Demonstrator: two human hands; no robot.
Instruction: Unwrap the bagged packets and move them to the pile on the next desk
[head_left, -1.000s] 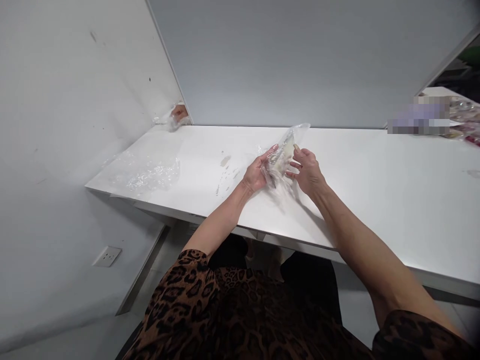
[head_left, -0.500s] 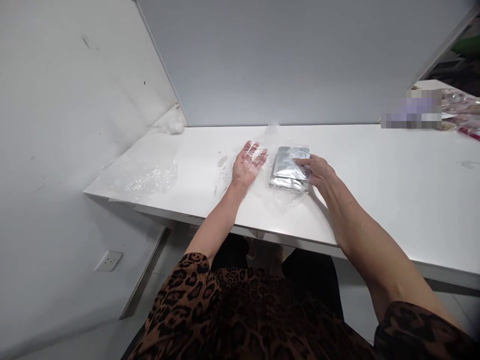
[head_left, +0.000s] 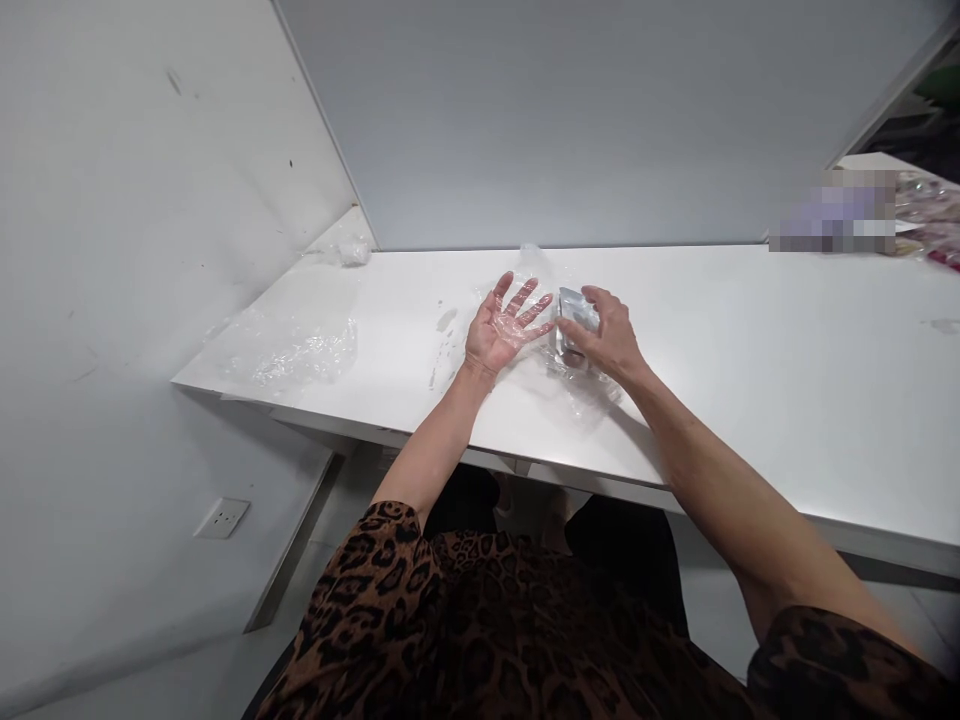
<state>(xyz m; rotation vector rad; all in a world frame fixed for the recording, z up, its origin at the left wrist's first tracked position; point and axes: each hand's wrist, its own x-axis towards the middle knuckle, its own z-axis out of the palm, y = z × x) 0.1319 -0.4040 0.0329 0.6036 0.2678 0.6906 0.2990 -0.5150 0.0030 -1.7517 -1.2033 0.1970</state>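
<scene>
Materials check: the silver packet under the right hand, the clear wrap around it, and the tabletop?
Silver packet: looks like metallised foil or foil laminate, glossy grey with creased highlights. Clear wrap: thin soft plastic film, transparent, crinkled, glinting; it also lies over the open left hand. Tabletop: smooth white board, probably laminate, with a soft sheen. The right hand grips the packet.

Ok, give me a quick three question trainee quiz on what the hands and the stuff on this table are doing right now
1. True or false: the left hand lies palm up with fingers spread.
2. What does the right hand grip? A) silver foil pouch B) scissors C) cup
3. Fill in: a crumpled sheet of clear plastic film lies at the ____ end of the white table.

Key: 1 true; 2 A; 3 left
</scene>
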